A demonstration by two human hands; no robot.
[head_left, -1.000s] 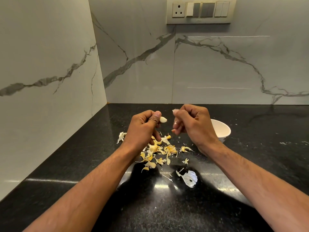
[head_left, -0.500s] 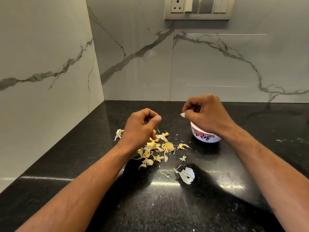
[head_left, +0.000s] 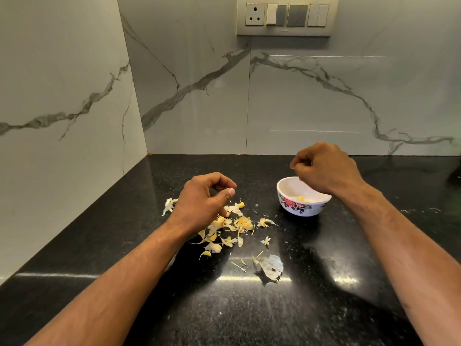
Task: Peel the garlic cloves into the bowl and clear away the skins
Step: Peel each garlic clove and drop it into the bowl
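Right hand (head_left: 326,168) w/ curled fingers is hovering over the small white floral ceramic bowl (head_left: 303,199), prob. dropping a peeled clove, grip contents hidden; left hand (head_left: 202,198), loosely curled, is hanging left of bowl over papery yellow-white garlic skins (head_left: 232,227) on black bench (head_left: 249,308), needing gathering next.

A black speckled granite countertop (head_left: 249,315) meets grey-veined marble wall tiles (head_left: 311,101); a switch panel with socket (head_left: 287,16) sits above.
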